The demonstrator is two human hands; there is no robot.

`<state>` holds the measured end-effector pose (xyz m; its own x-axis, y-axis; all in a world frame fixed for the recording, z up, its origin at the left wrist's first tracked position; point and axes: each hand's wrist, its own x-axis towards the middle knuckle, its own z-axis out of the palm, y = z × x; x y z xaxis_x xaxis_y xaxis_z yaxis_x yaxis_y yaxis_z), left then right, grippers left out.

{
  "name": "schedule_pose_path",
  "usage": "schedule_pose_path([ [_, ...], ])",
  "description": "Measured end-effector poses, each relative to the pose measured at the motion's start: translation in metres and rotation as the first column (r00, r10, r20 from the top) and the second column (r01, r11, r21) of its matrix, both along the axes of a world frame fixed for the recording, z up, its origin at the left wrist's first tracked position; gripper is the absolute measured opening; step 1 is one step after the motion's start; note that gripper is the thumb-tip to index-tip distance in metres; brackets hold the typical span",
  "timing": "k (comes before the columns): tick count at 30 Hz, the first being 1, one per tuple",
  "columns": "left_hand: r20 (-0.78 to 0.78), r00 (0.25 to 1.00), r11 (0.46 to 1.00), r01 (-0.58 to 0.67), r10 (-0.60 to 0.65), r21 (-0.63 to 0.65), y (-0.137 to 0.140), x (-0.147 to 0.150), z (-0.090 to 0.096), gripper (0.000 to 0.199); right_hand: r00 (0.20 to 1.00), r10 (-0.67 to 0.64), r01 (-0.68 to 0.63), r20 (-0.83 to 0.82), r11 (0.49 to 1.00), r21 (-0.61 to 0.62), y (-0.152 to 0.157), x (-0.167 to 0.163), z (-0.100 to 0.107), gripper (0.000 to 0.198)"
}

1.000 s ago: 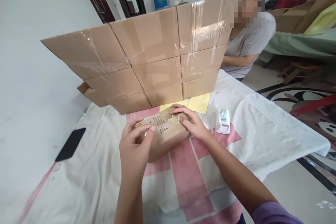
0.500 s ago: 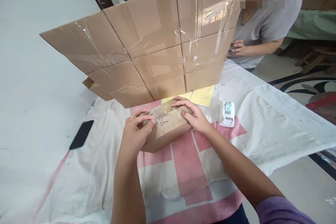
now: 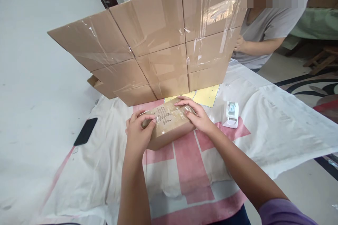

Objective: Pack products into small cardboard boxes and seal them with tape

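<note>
A small cardboard box (image 3: 169,126), taped with clear tape, lies on the cloth in front of me. Its top has a dark slotted pattern (image 3: 163,115). My left hand (image 3: 139,124) is at the left end of the box, thumb and forefinger nearly together on the top; whether anything is between them I cannot make out. At the right end, my right hand (image 3: 196,114) holds the box, fingers across its top toward the far edge and thumb bent on the near part.
A tall taped cardboard panel (image 3: 158,42) stands behind the box, with yellow sheets (image 3: 207,95) at its foot. A white tape dispenser (image 3: 230,114) is at right, a black phone (image 3: 86,132) at left. Another person (image 3: 264,31) stands beyond the panel's right edge.
The clear, shiny bit at my left fingertips no longer shows, and those fingertips sit closer to the box top. My right hand keeps its hold. The view has shifted slightly.
</note>
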<state>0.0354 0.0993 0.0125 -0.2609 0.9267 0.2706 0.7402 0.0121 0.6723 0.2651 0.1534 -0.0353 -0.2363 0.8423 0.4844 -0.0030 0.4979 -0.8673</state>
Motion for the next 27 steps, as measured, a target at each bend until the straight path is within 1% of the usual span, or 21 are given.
schedule_pose_path([
  [7, -0.016, 1.0, 1.0, -0.014, 0.014, -0.008, -0.001, 0.003, -0.001, 0.01, 1.0, 0.007, -0.008, 0.009, 0.999, 0.045, 0.001, 0.001, -0.002, 0.034],
  [10, -0.028, 0.999, 0.999, -0.028, 0.027, -0.028, -0.003, 0.004, 0.0, 0.011, 1.0, 0.0, 0.001, -0.005, 0.993, 0.115, 0.002, 0.0, -0.004, 0.037],
  [13, 0.0, 0.999, 0.998, -0.037, 0.038, -0.045, -0.003, 0.005, 0.002, 0.011, 1.0, -0.002, 0.004, -0.011, 0.984, 0.18, 0.003, 0.0, -0.006, 0.04],
  [16, 0.027, 0.999, 0.997, -0.043, 0.045, -0.068, -0.002, 0.003, 0.002, 0.011, 1.0, -0.003, 0.003, -0.005, 0.983, 0.181, 0.005, 0.0, -0.008, 0.038],
  [19, 0.009, 0.999, 0.997, -0.033, 0.034, -0.069, 0.0, 0.001, 0.003, 0.009, 1.0, -0.001, 0.002, -0.005, 0.983, 0.185, 0.006, 0.0, -0.009, 0.036],
  [21, 0.03, 0.999, 0.999, -0.02, 0.021, -0.04, 0.0, -0.001, 0.006, 0.008, 1.0, -0.002, 0.003, -0.005, 0.983, 0.184, 0.006, 0.0, -0.009, 0.035],
  [25, 0.146, 0.989, 0.996, -0.022, 0.01, 0.084, -0.003, -0.006, 0.013, 0.008, 1.0, -0.008, 0.008, 0.0, 0.985, 0.172, 0.006, 0.0, -0.008, 0.035],
  [27, 0.163, 0.987, 0.995, -0.005, -0.012, 0.102, -0.004, -0.01, 0.015, 0.008, 1.0, -0.006, 0.006, 0.001, 0.984, 0.179, 0.006, 0.0, -0.008, 0.034],
])
